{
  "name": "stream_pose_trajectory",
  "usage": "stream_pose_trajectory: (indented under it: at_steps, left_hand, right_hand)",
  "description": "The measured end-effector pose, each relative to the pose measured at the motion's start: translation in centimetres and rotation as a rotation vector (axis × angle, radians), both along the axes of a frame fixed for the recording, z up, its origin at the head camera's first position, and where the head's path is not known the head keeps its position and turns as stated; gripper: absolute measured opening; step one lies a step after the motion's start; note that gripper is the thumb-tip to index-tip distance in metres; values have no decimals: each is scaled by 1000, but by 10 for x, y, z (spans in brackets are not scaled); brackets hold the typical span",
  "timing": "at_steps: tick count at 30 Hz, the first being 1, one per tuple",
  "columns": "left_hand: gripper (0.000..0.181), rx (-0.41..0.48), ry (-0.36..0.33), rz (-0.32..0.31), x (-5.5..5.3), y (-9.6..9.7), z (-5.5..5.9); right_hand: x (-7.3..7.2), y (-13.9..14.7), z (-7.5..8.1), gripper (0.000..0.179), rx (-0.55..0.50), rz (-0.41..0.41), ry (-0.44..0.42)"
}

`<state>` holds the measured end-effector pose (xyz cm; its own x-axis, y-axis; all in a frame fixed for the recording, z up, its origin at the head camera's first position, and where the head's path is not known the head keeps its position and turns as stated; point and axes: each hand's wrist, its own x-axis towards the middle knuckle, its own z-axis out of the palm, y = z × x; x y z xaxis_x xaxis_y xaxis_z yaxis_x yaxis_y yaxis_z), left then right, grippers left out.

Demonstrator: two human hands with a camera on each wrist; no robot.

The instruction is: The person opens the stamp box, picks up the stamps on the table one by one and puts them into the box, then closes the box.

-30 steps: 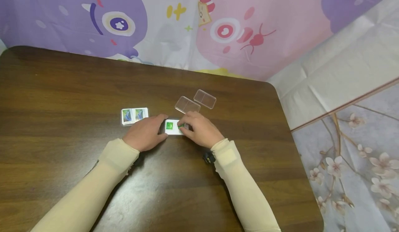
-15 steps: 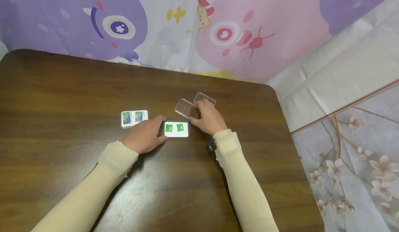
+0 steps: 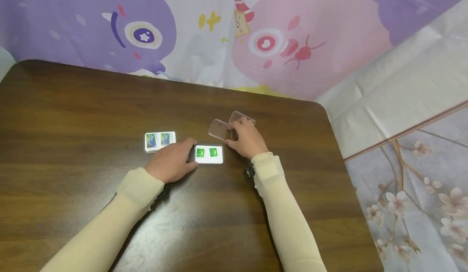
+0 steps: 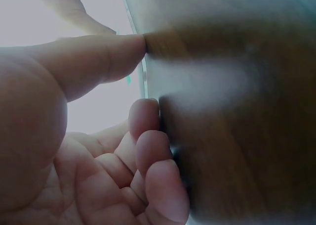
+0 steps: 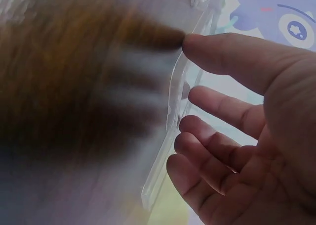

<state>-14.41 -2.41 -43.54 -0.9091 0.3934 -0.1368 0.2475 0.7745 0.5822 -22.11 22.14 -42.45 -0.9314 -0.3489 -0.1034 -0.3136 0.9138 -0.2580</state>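
My left hand (image 3: 172, 161) grips the left end of a clear plastic case (image 3: 222, 155); inside lie white cards (image 3: 206, 160) with two small green pictures. Up close in the left wrist view, the thumb (image 4: 118, 57) presses the case's edge while the other fingers curl beside it on the table. Farther right, my right hand (image 3: 248, 140) holds the right end of a clear plastic lid (image 3: 217, 129), thumb on the near side and fingers over the far side. Its transparent edge (image 5: 173, 99) runs by the thumb tip and fingertips in the right wrist view.
A second clear case with blue-bird picture cards (image 3: 151, 141) sits left of my left hand, partly behind it. Another clear lid (image 3: 235, 116) lies behind my right hand. The brown wooden table (image 3: 91, 101) meets a cartoon-printed cloth (image 3: 197, 61) at the back.
My right hand has left the green-picture cards in the case and moved right and back onto the nearer clear lid. The left hand has stayed on the case.
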Motion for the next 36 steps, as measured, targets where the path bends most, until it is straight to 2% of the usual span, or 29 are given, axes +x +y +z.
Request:
stream_pose_trajectory:
  at_steps: [7, 14, 21, 26, 36]
  left_hand:
    - [58, -3, -2, 3, 1, 2, 0]
    - [57, 1, -2, -1, 2, 3, -3]
    - [58, -2, 3, 2, 3, 4, -3]
    - [58, 0, 5, -3, 3, 3, -2]
    - [57, -4, 9, 1, 1, 1, -1]
  right_hand:
    - [2, 4, -2, 43, -9, -10, -30]
    - [3, 8, -5, 55, -24, -1, -52]
    - [6, 17, -6, 53, -112, -2, -18]
    - [9, 21, -4, 54, -159, 1, -4]
    - [12, 20, 8, 54, -189, 53, 11]
